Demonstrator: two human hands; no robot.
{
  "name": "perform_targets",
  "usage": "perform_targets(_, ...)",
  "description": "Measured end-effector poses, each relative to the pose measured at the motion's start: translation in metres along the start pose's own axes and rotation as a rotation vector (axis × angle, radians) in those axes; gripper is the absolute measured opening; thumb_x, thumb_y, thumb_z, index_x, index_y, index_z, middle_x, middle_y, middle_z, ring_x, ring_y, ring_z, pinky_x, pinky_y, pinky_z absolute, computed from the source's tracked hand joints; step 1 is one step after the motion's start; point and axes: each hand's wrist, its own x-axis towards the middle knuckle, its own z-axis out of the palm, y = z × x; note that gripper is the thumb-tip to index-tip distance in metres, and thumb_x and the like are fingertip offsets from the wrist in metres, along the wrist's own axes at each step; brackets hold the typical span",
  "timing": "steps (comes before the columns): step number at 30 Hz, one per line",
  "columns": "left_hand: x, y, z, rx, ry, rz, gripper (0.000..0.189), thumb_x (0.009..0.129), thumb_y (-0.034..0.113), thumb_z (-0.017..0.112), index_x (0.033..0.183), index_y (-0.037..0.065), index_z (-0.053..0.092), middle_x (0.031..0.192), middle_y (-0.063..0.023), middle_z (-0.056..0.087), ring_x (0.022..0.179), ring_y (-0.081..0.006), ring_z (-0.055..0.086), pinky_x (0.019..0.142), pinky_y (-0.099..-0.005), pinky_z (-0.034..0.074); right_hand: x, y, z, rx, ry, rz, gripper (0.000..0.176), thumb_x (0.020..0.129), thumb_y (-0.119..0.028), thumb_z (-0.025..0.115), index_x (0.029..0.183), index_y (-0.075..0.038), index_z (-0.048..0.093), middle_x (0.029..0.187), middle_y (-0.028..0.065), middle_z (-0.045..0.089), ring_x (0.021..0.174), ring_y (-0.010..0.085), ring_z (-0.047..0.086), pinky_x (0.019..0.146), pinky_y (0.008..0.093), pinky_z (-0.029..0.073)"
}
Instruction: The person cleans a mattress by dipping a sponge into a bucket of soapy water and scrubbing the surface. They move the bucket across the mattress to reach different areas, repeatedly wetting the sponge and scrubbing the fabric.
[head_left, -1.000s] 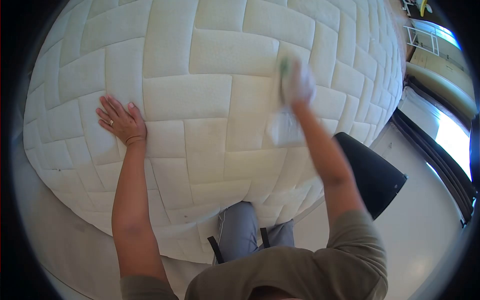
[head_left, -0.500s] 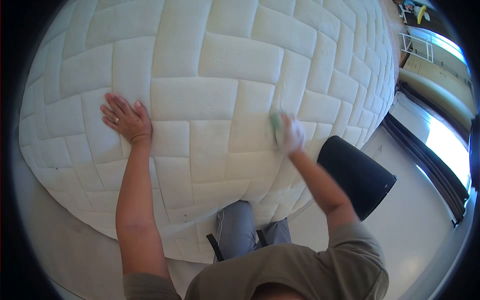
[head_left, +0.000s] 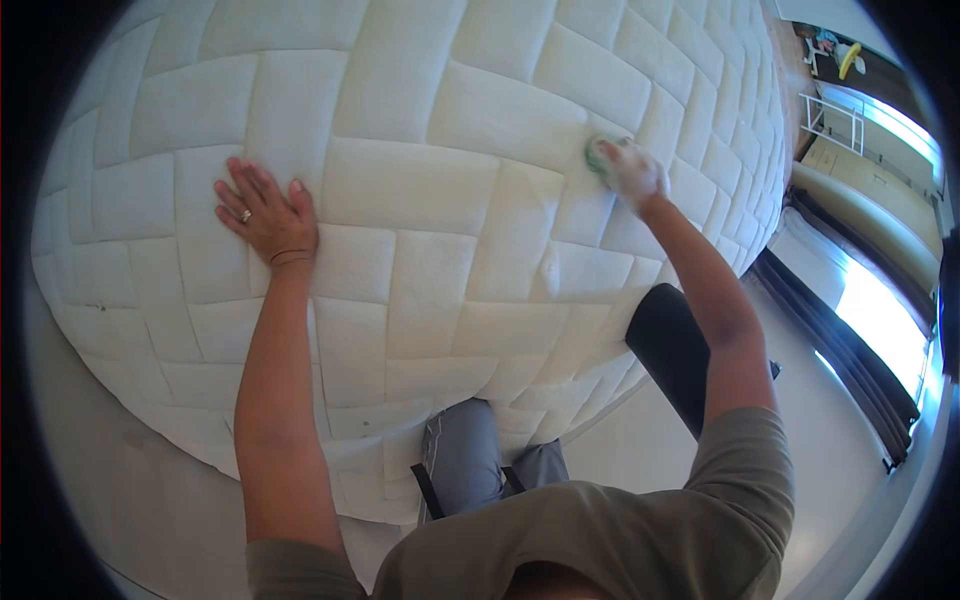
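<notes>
A large cream mattress (head_left: 410, 190) with a quilted brick pattern fills most of the view. My left hand (head_left: 268, 215) lies flat on it at the left, fingers spread, a ring on one finger. Farther right, my right hand (head_left: 635, 175) is coated in white foam. Its fingers wrap round a green scrubber (head_left: 598, 157), which is against the mattress surface; foam and fingers hide part of it. A whitish wet patch of foam (head_left: 550, 272) shows on the quilting below that hand.
Beside the mattress on the right stands a black box-like object (head_left: 668, 345), partly behind my right forearm. Pale floor (head_left: 640, 460) runs along the near side. Farther right are dark curtains (head_left: 840, 345) by a bright window, and a white metal rack (head_left: 832, 120).
My right hand has moved with the green scrubber up and to the right across the mattress. My left hand stays flat in place; the view has shifted slightly.
</notes>
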Motion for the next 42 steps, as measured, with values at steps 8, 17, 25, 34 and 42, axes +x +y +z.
perform_targets(8, -0.003, 0.002, 0.002, -0.049, 0.023, 0.006, 0.066, 0.085, 0.038, 0.038, 0.138, 0.006, 0.016, 0.145, -0.0106, 0.014, 0.131, -0.0373, 0.010, 0.103, -0.0526, 0.006, 0.081, -0.162, 0.219, -0.624, 0.052, -0.459, 0.085, 0.074, -0.076, 0.027, 0.122, -0.009, 0.048, 0.119, 0.0193, 0.050, 0.114, 0.0324, 0.043, 0.099, 0.0398, 0.027)
perform_targets(17, 0.001, 0.002, 0.005, -0.085, 0.003, -0.015, 0.068, 0.084, 0.037, 0.039, 0.139, 0.007, 0.013, 0.145, -0.0110, 0.011, 0.132, -0.0382, 0.006, 0.102, -0.0534, 0.007, 0.013, -0.065, 0.033, -0.523, 0.107, -0.142, 0.034, 0.089, -0.037, 0.044, 0.100, -0.009, 0.059, 0.086, 0.0077, 0.060, 0.077, 0.0136, 0.058, 0.068, 0.0281, 0.047)
perform_targets(25, -0.001, 0.005, 0.004, -0.039, 0.022, 0.001, 0.067, 0.084, 0.037, 0.039, 0.138, 0.007, 0.014, 0.145, -0.0106, 0.013, 0.131, -0.0382, 0.010, 0.102, -0.0531, 0.008, 0.089, -0.163, 0.207, -0.832, 0.176, -0.670, 0.055, 0.083, -0.058, 0.035, 0.111, -0.014, 0.054, 0.106, 0.0136, 0.057, 0.100, 0.0292, 0.053, 0.085, 0.0360, 0.041)
perform_targets(34, 0.000, 0.001, 0.006, -0.050, 0.037, -0.015, 0.067, 0.084, 0.038, 0.039, 0.138, 0.007, 0.014, 0.145, -0.0103, 0.014, 0.131, -0.0380, 0.011, 0.102, -0.0526, 0.008, 0.010, -0.059, 0.031, -0.632, 0.077, -0.167, 0.044, 0.088, -0.047, 0.040, 0.098, -0.008, 0.061, 0.090, 0.0052, 0.062, 0.075, 0.0147, 0.058, 0.068, 0.0294, 0.046)
perform_targets(42, -0.001, 0.004, 0.006, -0.043, 0.024, -0.013, 0.067, 0.084, 0.039, 0.038, 0.139, 0.008, 0.013, 0.145, -0.0100, 0.013, 0.131, -0.0375, 0.009, 0.103, -0.0521, 0.007, 0.081, -0.155, 0.204, -0.897, 0.049, -0.733, 0.088, 0.076, -0.072, 0.029, 0.127, -0.001, 0.039, 0.119, 0.0227, 0.049, 0.111, 0.0335, 0.047, 0.093, 0.0391, 0.037)
